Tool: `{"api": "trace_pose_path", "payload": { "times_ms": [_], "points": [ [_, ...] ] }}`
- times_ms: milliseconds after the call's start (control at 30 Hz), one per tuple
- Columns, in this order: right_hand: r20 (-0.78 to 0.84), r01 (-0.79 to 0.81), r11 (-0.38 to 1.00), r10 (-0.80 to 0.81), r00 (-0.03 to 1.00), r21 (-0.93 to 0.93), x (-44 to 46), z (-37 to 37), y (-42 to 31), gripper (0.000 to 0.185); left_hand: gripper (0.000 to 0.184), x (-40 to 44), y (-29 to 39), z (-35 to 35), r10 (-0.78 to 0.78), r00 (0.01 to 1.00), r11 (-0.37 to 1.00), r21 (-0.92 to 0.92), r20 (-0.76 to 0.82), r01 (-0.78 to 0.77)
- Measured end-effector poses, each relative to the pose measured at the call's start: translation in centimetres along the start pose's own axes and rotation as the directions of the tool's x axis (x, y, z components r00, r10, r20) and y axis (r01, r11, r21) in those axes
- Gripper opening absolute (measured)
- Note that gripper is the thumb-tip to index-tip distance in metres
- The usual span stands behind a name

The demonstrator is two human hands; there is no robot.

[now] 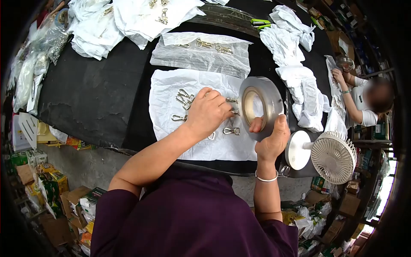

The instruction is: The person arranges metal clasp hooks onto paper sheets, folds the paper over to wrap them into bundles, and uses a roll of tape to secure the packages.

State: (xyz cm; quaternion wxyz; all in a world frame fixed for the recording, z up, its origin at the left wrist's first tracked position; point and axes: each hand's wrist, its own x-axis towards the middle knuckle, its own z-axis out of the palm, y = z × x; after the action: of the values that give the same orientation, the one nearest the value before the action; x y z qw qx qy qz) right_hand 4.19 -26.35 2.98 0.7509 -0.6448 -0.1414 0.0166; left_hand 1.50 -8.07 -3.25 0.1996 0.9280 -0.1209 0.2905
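A sheet of white paper (171,143) lies on the black table in front of me, with several metal snap hooks (185,98) spread on it. My left hand (209,110) is over the middle of the paper, among the hooks, its fingers curled downward; what they hold, if anything, is hidden. My right hand (274,139), with a bracelet at the wrist, grips a large roll of clear tape (272,98) held upright at the paper's right side. Some fingertips show through the roll's core. Another hook (231,131) rests below the roll's left side.
Beyond the paper lies a translucent wrapped strip of hooks (201,58). White wrapped bundles (302,92) and a white fan (333,157) are at the right. Green-handled scissors (260,23) lie at the back. Another person (357,100) works at the far right.
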Motion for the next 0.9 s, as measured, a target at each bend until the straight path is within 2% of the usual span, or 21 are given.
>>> {"api": "trace_pose_path", "payload": {
  "times_ms": [167,333,467,633,667,800,867,900],
  "points": [
    [-0.079,0.141,0.99,-0.138,0.987,0.026,-2.1,-1.7,-0.7,0.044,0.012,-1.9,2.9,-2.4,-0.13,0.985,0.991,-0.055,-0.109,0.125],
    [-0.121,0.072,0.997,-0.072,0.99,-0.01,-3.8,-1.3,-1.2,0.038,0.013,-3.0,4.1,-2.1,-0.159,0.987,0.987,-0.034,-0.009,0.159],
    [-0.009,0.193,0.981,-0.193,0.981,-0.012,-4.5,-0.8,-1.6,0.047,0.013,-3.2,3.8,-2.0,-0.1,0.995,0.995,-0.019,-0.015,0.1],
    [0.034,0.233,0.972,-0.233,0.972,0.015,-5.4,0.4,-1.8,0.047,0.014,-3.3,3.3,-1.0,-0.057,0.998,0.998,0.007,0.001,0.057],
    [0.036,0.231,0.973,-0.231,0.972,0.018,-5.2,0.5,-1.6,0.047,0.014,-3.3,3.3,-1.0,-0.059,0.998,0.998,0.009,0.002,0.059],
    [0.058,-0.07,0.996,0.073,0.996,-0.063,-4.3,0.1,-1.0,0.038,0.012,-2.7,3.4,-1.8,-0.046,0.999,0.999,0.017,0.002,0.046],
    [-0.038,-0.038,0.999,0.04,0.998,0.03,-3.8,0.1,-1.2,0.039,0.011,-2.3,2.1,-2.4,-0.081,0.996,0.997,-0.024,-0.04,0.08],
    [-0.029,-0.033,0.999,0.035,0.999,0.04,-3.6,-0.2,-1.4,0.039,0.01,-2.2,1.3,-2.9,-0.12,0.99,0.99,-0.078,-0.069,0.115]
  ]
}}
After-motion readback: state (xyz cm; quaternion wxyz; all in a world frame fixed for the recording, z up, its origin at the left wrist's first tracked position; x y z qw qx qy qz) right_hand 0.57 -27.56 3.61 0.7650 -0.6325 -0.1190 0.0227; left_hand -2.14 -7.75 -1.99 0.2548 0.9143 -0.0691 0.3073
